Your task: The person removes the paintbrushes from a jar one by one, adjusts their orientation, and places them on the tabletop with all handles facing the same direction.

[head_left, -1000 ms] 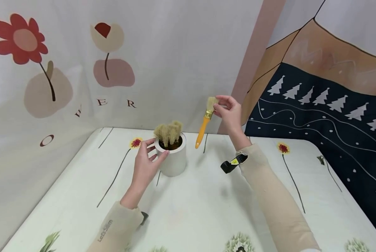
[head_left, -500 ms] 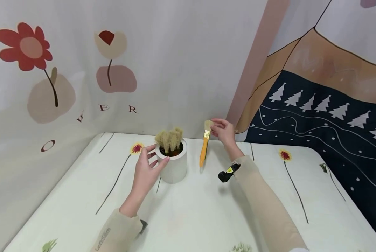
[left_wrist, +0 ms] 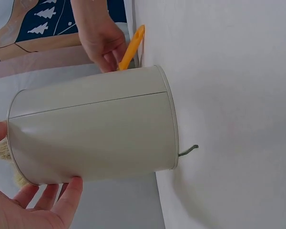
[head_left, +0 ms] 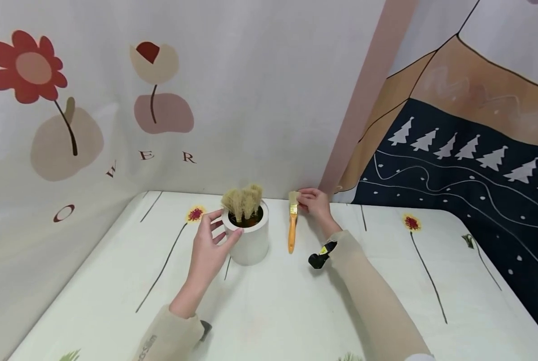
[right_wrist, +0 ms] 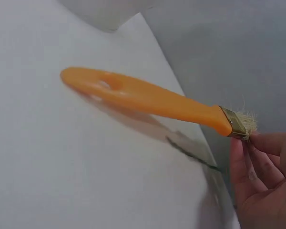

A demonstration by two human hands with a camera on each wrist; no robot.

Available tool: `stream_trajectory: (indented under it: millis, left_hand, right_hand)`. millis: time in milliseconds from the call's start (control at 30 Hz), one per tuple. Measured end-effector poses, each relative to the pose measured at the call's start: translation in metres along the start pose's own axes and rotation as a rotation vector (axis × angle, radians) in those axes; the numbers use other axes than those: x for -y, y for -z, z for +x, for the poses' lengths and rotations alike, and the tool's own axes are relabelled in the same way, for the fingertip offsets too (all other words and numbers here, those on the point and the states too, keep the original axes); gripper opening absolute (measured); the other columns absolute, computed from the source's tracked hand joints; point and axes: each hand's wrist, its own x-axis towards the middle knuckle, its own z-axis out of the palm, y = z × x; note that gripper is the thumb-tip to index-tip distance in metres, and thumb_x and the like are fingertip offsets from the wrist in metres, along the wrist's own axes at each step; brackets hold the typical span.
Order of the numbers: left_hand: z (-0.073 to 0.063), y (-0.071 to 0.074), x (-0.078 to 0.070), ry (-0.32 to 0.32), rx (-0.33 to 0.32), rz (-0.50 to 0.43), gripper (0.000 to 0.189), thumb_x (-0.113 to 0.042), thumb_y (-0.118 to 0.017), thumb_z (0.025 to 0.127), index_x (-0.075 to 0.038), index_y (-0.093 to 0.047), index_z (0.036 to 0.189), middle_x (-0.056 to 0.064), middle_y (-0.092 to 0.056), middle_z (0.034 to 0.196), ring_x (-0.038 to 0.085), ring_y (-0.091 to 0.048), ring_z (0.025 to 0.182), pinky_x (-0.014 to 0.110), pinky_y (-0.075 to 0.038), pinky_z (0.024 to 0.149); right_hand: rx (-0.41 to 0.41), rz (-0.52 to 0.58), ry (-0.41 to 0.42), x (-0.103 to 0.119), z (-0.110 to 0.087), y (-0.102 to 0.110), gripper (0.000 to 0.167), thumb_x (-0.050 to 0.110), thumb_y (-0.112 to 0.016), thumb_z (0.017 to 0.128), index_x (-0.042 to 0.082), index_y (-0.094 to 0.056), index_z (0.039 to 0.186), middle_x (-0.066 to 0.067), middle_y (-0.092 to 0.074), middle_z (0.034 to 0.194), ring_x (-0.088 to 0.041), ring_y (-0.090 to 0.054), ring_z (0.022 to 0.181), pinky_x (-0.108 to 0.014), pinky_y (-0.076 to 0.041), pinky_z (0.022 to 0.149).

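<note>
The left hand grips a white pot near its rim, thumb on the near side and fingers round the outer left; the pot stands upright on the white, flower-printed tablecloth. Several pale bristle tufts stick up above its rim. To the right of the pot, near but apart, the right hand pinches an orange-handled brush by its bristles, handle pointing back toward the person; whether the handle touches the cloth cannot be told. In the left wrist view the pot blocks the brush's bristle end. Just behind, a pale curtain printed with flowers and letters closes off the far side, and a dark blue panel with white trees borders the right. A black device juts from the right sleeve.
</note>
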Motion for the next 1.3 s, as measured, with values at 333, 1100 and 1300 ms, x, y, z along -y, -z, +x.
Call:
stream_trajectory:
  millis: [333, 1100, 1300]
  left_hand:
    - [-0.004, 0.001, -0.003, -0.004, 0.008, 0.001, 0.068, -0.027, -0.073, 0.092, -0.005, -0.037, 0.144, 0.013, -0.04, 0.152, 0.035, -0.045, 0.139, 0.048, -0.047, 0.112]
    - [-0.003, 0.001, -0.001, -0.012, -0.002, -0.004, 0.068, -0.027, -0.072, 0.092, -0.005, -0.036, 0.146, 0.015, -0.039, 0.152, 0.036, -0.044, 0.139, 0.05, -0.046, 0.112]
    - [-0.005, -0.001, 0.001, -0.023, -0.008, 0.001, 0.068, -0.028, -0.072, 0.092, -0.004, -0.036, 0.146, 0.016, -0.04, 0.152, 0.038, -0.045, 0.138, 0.05, -0.048, 0.111]
  right_hand:
    - [-0.023, -0.054, -0.022, -0.015, -0.002, -0.007, 0.022, 0.003, -0.067, 0.093, 0.0, -0.069, 0.115, -0.018, -0.072, 0.108, -0.005, -0.064, 0.071, -0.016, -0.058, 0.063]
    - [0.074, -0.013, 0.092, 0.031, -0.053, -0.004, 0.034, 0.006, -0.065, 0.096, 0.0, -0.061, 0.129, -0.02, -0.065, 0.126, -0.024, -0.067, 0.109, -0.034, -0.059, 0.097]
    - [0.168, -0.006, 0.177, 0.05, -0.091, -0.01, 0.032, 0.012, -0.066, 0.096, 0.003, -0.062, 0.127, -0.019, -0.065, 0.126, -0.032, -0.067, 0.115, -0.034, -0.057, 0.098]
